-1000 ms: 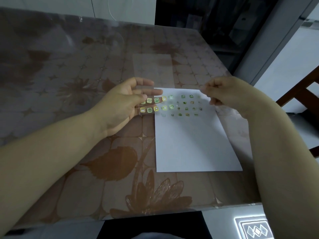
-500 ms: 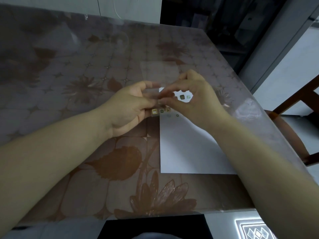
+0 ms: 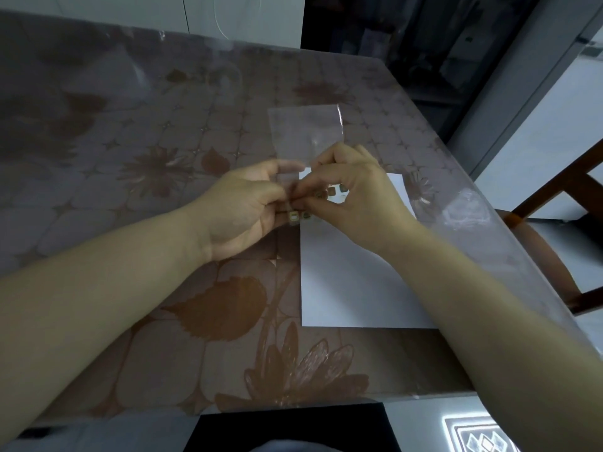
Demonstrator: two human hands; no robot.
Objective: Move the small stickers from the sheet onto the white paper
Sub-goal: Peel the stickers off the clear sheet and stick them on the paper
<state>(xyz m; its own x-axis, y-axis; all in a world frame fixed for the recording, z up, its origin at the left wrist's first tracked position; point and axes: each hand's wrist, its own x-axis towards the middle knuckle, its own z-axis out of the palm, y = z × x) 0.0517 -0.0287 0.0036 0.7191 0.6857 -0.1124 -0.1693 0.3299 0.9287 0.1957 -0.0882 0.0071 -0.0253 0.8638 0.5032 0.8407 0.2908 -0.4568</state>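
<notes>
A white paper (image 3: 346, 282) lies on the table in front of me, right of centre. Above its far left corner my left hand (image 3: 244, 207) holds a clear sticker sheet (image 3: 298, 216) with small green and yellow stickers on it. My right hand (image 3: 355, 197) is bent over the sheet, thumb and forefinger pinched at a sticker right against the left fingertips. Most of the sheet and the paper's far end are hidden under the two hands.
A clear plastic sleeve (image 3: 306, 132) lies flat just beyond the hands. The table (image 3: 130, 158) has a brown flowered cover under clear plastic. A wooden chair (image 3: 554, 256) stands at the right edge. The near table edge is close to my body.
My right hand has come in from the right, across the sheet, to meet the left hand. It now pinches at the sheet. The left hand has kept its hold.
</notes>
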